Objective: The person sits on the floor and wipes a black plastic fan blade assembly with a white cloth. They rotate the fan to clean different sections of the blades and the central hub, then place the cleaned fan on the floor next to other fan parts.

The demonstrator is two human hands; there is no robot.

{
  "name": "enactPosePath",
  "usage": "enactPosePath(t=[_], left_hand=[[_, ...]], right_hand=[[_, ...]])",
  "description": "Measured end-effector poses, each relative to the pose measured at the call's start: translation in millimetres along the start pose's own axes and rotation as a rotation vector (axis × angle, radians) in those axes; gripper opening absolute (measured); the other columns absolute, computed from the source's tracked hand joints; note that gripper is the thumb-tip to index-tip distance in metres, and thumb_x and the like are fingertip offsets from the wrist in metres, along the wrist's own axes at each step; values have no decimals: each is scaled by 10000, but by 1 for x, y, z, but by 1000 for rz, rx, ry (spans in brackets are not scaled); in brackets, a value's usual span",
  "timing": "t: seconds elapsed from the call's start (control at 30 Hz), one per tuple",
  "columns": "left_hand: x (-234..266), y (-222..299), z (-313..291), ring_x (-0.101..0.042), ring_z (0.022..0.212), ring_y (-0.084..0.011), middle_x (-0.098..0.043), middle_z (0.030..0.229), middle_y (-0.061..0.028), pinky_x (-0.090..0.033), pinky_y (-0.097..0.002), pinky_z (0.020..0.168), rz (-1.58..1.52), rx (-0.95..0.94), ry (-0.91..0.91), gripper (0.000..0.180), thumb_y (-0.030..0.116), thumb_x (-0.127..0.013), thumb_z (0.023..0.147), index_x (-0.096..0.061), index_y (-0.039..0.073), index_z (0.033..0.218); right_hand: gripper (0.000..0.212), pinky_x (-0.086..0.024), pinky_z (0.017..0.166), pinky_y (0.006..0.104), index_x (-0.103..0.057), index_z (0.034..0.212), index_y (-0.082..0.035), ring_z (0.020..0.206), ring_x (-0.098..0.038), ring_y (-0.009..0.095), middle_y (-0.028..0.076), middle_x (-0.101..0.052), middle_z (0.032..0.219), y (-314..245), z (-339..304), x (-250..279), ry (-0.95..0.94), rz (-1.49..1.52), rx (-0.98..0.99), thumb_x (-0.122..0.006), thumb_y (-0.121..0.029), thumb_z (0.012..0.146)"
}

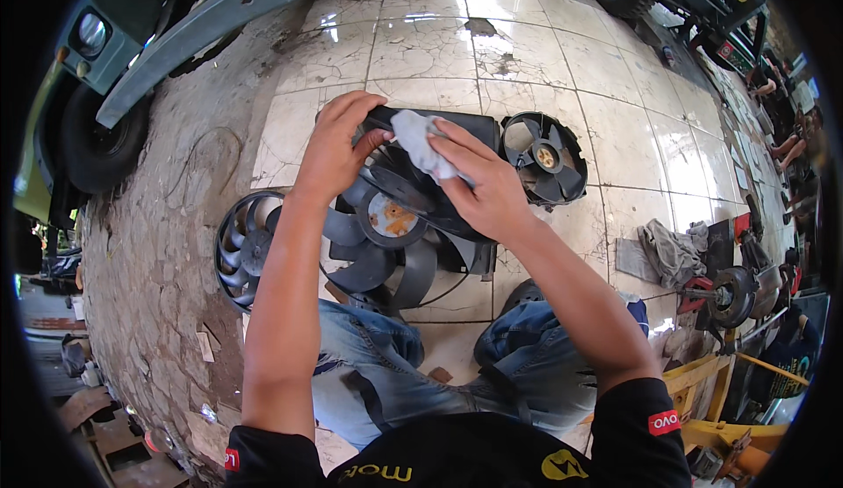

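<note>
A large black radiator fan [413,264] with a rusty hub stands in front of my knees, set in a black plastic shroud [479,126]. My left hand [338,141] grips the shroud's far left edge, its thumb on the near side and its fingers over the top. Bunched in my right hand [479,181] is a pale grey cloth [420,141], pressed against the shroud's upper part just right of my left thumb. The cloth hides the surface under it.
A smaller fan [546,156] lies to the right on cracked tiles [421,53], another fan [235,255] to the left. Vehicles with a tyre [105,141] and a grey bumper [219,10] stand beyond. Rags [672,251] and a wheel hub [731,297] lie at right; people sit farther off.
</note>
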State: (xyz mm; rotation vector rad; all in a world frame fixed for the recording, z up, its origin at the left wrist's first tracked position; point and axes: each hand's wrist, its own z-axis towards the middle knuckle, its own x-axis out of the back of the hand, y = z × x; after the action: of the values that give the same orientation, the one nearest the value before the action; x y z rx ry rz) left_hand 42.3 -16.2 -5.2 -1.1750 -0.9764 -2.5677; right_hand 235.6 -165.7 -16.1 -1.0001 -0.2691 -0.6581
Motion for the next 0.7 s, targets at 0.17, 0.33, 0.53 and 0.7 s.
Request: enactPosePath(t=[0.17,0.33,0.53,0.7], left_hand=[[11,-15,0,-535,1224,-307,-597,1285,-111,-450,-394,1021,2,43,-31,449,217,-751,839,-616,92,1249],[22,-23,8,-522,1255,-311,-588,1317,-110,-425,-391,1043,-61,208,-43,423,233,-702,900,-586,99,1284],[14,-27,3,-482,1300,-331,-558,1357,-113,-383,-421,1082,145,177,69,447,273,-690,918,-562,122,1319],[12,-2,4,-475,1308,-320,-555,1357,-91,-355,-480,1093,261,80,16,423,86,-648,898,-570,135,1311]], right_hand=[[446,-518,967,337,-613,1302,-59,1232,-593,315,145,-527,1440,7,-6,-3,-39,-34,70,-658,-21,860],[463,-532,945,335,-619,1312,-75,1228,-598,326,162,-539,1427,38,-44,14,-12,-39,-37,-646,15,859],[532,-538,874,349,-626,1304,-101,1106,-642,355,186,-595,1317,38,-21,2,96,-63,-106,-560,107,820],[479,-535,884,350,-639,1271,-98,1103,-627,361,176,-592,1306,9,12,-15,48,-25,-92,-578,80,831]])
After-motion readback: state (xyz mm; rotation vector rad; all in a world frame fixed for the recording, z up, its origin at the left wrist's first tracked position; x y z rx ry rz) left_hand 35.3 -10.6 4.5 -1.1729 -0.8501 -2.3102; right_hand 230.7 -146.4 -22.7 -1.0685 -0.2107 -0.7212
